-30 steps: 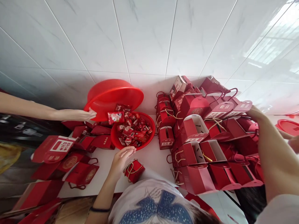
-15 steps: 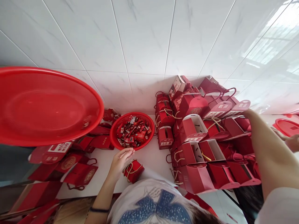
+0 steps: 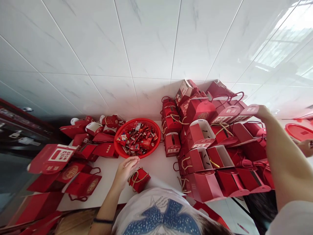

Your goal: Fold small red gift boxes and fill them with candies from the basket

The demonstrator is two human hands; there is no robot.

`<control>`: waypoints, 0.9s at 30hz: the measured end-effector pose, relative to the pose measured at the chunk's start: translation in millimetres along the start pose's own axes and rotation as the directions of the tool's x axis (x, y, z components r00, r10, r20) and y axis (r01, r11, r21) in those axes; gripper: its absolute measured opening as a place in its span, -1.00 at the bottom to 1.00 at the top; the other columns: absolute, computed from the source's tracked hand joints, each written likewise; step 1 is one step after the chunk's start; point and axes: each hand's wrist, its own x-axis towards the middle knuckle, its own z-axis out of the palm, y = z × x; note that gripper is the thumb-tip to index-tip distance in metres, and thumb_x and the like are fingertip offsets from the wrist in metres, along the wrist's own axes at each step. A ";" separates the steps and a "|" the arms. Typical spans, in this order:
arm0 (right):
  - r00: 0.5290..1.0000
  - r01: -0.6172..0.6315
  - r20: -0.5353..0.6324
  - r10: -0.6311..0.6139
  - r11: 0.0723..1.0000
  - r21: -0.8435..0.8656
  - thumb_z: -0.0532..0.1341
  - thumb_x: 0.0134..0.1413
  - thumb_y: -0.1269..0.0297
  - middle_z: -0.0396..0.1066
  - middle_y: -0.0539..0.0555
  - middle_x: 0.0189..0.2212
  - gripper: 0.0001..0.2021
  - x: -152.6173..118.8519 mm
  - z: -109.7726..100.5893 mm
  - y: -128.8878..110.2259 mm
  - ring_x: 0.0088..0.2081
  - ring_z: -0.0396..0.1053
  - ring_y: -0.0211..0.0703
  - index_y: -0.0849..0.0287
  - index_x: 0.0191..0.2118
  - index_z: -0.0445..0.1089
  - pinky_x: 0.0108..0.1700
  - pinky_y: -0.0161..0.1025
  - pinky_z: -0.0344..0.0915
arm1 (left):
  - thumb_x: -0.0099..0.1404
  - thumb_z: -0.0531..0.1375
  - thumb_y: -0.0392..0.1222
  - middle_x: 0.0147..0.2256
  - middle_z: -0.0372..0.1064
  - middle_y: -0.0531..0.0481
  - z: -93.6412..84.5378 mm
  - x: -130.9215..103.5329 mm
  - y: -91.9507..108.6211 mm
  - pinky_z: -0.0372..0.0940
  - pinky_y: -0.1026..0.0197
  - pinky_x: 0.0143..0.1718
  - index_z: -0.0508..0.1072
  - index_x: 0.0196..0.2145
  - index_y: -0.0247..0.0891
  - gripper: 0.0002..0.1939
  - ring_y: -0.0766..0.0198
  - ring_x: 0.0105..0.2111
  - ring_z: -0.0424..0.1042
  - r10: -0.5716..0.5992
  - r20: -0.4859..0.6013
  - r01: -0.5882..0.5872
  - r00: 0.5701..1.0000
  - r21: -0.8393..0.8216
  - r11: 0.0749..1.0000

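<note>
My left hand [image 3: 127, 167] is open, fingers stretched out, at the near rim of a red plastic basket [image 3: 159, 132]. Wrapped sweets [image 3: 140, 138] in mostly red wrappers fill the basket. Just to the right of my left wrist stands a small red gift box [image 3: 141, 180] with a twisted cord handle. My right arm reaches far across to the right. My right hand [image 3: 262, 112] is at the end flap of a red gift box [image 3: 249, 111] at the back of the stack; its fingers are hidden, so I cannot tell whether it grips the box.
Many red gift boxes, several with open tops [image 3: 200, 132], are stacked on the right of the white table [image 3: 110, 174]. More boxes [image 3: 81, 184] lie to the left. At the far right are another person's hand [image 3: 306, 147] and a red basket [image 3: 299, 132]. A tiled wall [image 3: 151, 42] closes the back.
The large red basin at upper left has gone out of view, uncovering boxes behind it. Some more packets show in the basket. My right hand has moved slightly up; my left stays put.
</note>
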 end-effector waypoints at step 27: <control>0.458 0.561 0.499 -0.736 0.675 0.480 0.18 0.23 0.04 0.43 0.24 0.01 -0.49 -355.1 73.5 -143.6 -0.08 0.49 0.04 0.15 0.22 0.26 -0.16 -0.15 0.42 | 0.07 0.19 -0.08 -0.15 0.61 -0.05 7.9 -33.6 17.3 0.37 0.09 -0.07 0.64 -0.17 -0.11 -0.63 -0.07 -0.13 0.55 0.141 0.318 -0.266 0.938 0.395 0.879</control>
